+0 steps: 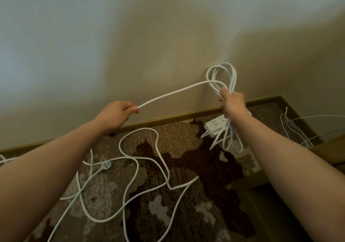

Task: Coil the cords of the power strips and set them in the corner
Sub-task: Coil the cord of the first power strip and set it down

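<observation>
While both arms reach out toward the wall, the scene reads so:

Right hand: the right hand (232,102) is clenched round a bundle of cord loops (222,75), which stand up above the fist and hang down below it.
Power strip: the white power strip (216,125) hangs just under the right hand, partly hidden by the wrist, its socket face toward the camera, with the lower loops draped across it.
Left hand: the left hand (116,113) has its fingers curled round the loose cord (175,92), pinching it at the fingertips; that stretch runs taut from here up and across to the bundle in the right hand.
Slack: below the left hand the rest of the cord (149,165) lies in wide bends on the patterned carpet (214,167).
Plug: a round white plug (106,164) lies on the carpet beneath the left forearm.
Other cords: thin white cords (291,127) lie to the outer side of the right arm, near the skirting board (168,119).
</observation>
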A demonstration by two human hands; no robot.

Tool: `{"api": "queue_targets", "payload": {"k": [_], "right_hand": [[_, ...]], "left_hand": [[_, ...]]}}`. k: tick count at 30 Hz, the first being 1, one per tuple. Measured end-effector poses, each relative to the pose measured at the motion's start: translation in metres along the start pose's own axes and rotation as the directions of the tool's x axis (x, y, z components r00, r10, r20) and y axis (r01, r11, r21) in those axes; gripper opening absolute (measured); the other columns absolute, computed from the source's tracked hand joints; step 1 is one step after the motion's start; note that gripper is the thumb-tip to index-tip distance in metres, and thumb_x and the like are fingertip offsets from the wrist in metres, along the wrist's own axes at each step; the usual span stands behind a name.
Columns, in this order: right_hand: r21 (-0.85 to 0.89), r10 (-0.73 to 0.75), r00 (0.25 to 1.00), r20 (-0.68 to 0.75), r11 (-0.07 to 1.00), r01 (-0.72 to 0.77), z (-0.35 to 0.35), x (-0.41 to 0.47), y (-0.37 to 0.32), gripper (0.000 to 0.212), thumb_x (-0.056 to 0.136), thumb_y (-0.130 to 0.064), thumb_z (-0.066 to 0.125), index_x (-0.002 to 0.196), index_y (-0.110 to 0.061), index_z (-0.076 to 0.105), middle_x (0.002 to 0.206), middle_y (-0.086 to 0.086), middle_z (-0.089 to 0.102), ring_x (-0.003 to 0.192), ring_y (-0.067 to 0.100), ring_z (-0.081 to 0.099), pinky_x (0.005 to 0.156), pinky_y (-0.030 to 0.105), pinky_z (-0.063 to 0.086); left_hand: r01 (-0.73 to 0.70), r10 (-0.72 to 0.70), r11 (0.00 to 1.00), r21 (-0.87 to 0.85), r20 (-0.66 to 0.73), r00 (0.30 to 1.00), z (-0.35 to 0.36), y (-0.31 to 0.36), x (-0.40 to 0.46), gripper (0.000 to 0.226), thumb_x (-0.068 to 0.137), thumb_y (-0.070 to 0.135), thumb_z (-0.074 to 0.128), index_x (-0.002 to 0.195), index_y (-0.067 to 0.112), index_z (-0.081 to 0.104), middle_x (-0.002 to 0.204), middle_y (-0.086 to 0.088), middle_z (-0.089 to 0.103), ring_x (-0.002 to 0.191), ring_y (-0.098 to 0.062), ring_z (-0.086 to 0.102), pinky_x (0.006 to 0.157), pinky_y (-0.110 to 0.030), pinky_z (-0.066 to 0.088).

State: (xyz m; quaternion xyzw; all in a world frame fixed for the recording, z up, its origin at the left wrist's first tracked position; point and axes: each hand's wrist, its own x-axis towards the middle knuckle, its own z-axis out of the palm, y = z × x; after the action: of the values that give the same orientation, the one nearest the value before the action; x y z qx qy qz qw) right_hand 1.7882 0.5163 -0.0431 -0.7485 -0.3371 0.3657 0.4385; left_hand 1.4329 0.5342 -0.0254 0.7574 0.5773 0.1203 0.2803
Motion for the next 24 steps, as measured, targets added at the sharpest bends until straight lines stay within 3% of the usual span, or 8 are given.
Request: {"api": "queue_targets", "payload": {"k": [4, 7, 11, 16, 18, 22, 24], "right_hand": [[-0.036, -0.029, 0.973, 0.229, 0.999, 0.038, 0.009, -0.011, 0.007, 0.044, 0.101, -0.046, 0.048, 0.086, -0.007, 0.064, 0.052, -0.006, 0.048, 0.041, 0.009, 0.038, 0.038, 0.021, 0.032], [-0.034, -0.019, 0.96, 0.278, 0.999, 0.029, 0.008, -0.013, 0.011, 0.044, 0.101, -0.046, 0.046, 0.086, -0.008, 0.062, 0.05, -0.006, 0.044, 0.04, 0.009, 0.035, 0.039, 0.021, 0.029], [0.053, -0.007, 0.942, 0.336, 0.999, -0.012, 0.004, -0.012, 0.015, 0.042, 0.1, -0.046, 0.048, 0.087, -0.009, 0.063, 0.048, -0.006, 0.043, 0.04, 0.009, 0.034, 0.039, 0.021, 0.03], [0.151, -0.067, 0.867, 0.494, 0.988, -0.01, 0.013, -0.016, 0.015, 0.043, 0.09, -0.049, 0.063, 0.097, -0.007, 0.065, 0.066, 0.001, 0.059, 0.04, 0.009, 0.037, 0.039, 0.022, 0.033], [0.134, -0.08, 0.852, 0.517, 0.991, 0.012, 0.015, -0.018, 0.015, 0.036, 0.087, -0.041, 0.07, 0.099, -0.007, 0.065, 0.076, 0.002, 0.067, 0.041, 0.009, 0.038, 0.039, 0.021, 0.035], [0.134, -0.095, 0.827, 0.554, 0.991, 0.024, 0.016, -0.02, 0.013, 0.042, 0.084, -0.021, 0.076, 0.106, 0.012, 0.062, 0.089, 0.016, 0.074, 0.038, 0.011, 0.035, 0.037, 0.023, 0.029], [0.146, -0.105, 0.818, 0.565, 0.989, 0.026, 0.016, -0.02, 0.011, 0.037, 0.083, -0.015, 0.075, 0.106, 0.011, 0.061, 0.092, 0.02, 0.074, 0.038, 0.013, 0.034, 0.037, 0.024, 0.027]], "left_hand": [[-0.135, 0.135, 0.984, -0.117, -0.009, 0.991, 0.009, 0.043, 0.002, 0.025, 0.097, 0.031, 0.045, 0.087, 0.028, 0.067, 0.062, 0.009, 0.054, 0.057, -0.002, 0.05, 0.055, -0.02, 0.039], [-0.209, 0.216, 0.971, -0.115, 0.053, 0.975, 0.037, 0.083, 0.007, 0.025, 0.097, 0.033, 0.045, 0.089, 0.027, 0.068, 0.073, 0.013, 0.06, 0.069, 0.002, 0.054, 0.063, -0.021, 0.04], [-0.074, 0.08, 0.996, -0.048, 0.133, 0.988, 0.085, 0.098, 0.01, 0.029, 0.099, 0.031, 0.04, 0.093, 0.022, 0.067, 0.09, -0.001, 0.065, 0.084, -0.019, 0.059, 0.073, -0.032, 0.044], [0.03, -0.008, 0.995, -0.096, 0.217, 0.976, 0.108, 0.11, 0.013, 0.032, 0.098, 0.028, 0.041, 0.08, 0.021, 0.066, 0.082, 0.001, 0.062, 0.081, -0.018, 0.056, 0.074, -0.029, 0.041], [0.022, 0.008, 0.993, -0.114, 0.262, 0.965, 0.111, 0.12, 0.013, 0.033, 0.098, 0.026, 0.041, 0.081, 0.018, 0.068, 0.081, 0.001, 0.063, 0.078, -0.016, 0.057, 0.074, -0.029, 0.043], [-0.033, 0.058, 0.996, -0.082, 0.326, 0.944, 0.114, 0.136, 0.013, 0.034, 0.097, 0.024, 0.039, 0.089, 0.012, 0.07, 0.098, -0.008, 0.067, 0.091, -0.023, 0.06, 0.085, -0.037, 0.048], [-0.034, 0.052, 0.998, -0.059, 0.337, 0.94, 0.116, 0.136, 0.015, 0.035, 0.098, 0.024, 0.039, 0.094, 0.009, 0.07, 0.103, -0.011, 0.066, 0.095, -0.025, 0.059, 0.089, -0.04, 0.048]]}}
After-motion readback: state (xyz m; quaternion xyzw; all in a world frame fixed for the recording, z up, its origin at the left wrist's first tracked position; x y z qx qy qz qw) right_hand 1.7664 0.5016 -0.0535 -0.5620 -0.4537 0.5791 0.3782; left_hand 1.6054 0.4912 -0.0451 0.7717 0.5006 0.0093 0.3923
